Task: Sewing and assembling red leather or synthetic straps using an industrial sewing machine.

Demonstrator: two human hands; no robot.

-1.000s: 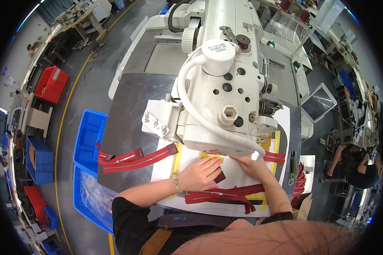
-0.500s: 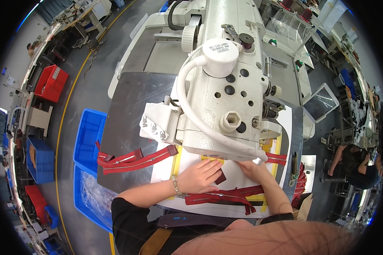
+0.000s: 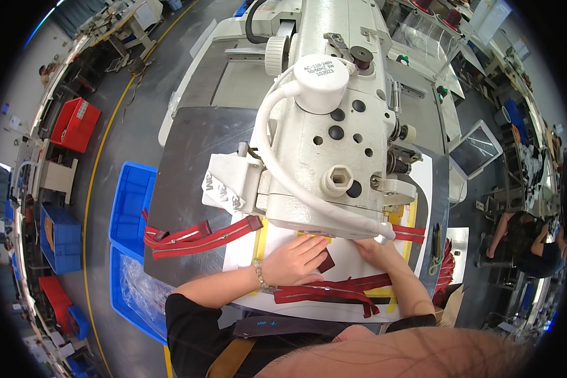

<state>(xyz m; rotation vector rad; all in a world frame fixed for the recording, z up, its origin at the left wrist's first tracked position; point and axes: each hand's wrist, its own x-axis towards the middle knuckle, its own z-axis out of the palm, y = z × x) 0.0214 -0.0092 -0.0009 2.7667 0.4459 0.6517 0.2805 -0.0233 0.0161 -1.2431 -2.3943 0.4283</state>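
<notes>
My left hand (image 3: 294,260) lies flat with its fingers stretched out on the white sheet below the machine head. By its fingertips is a small dark red piece of fabric (image 3: 326,261), partly covered. My right hand (image 3: 377,253) reaches in under the front edge of the sewing machine head (image 3: 324,189); its fingertips are hidden there. A red zipper strip (image 3: 408,234) shows just past that hand. Nearer to me, red zipper strips (image 3: 324,290) lie crossed between my forearms. More red zippers (image 3: 201,238) stretch over the left side of the table.
Blue bins (image 3: 132,195) stand left of the metal table (image 3: 189,145), one holding clear plastic. Thread snips (image 3: 435,258) lie at the table's right edge, beside a red bundle (image 3: 446,271). A tablet-like screen (image 3: 475,151) stands at right. Another person (image 3: 529,246) sits farther right.
The machine head with its white cap and hose has shifted slightly to the left. My hands and the zippers stay in nearly the same place.
</notes>
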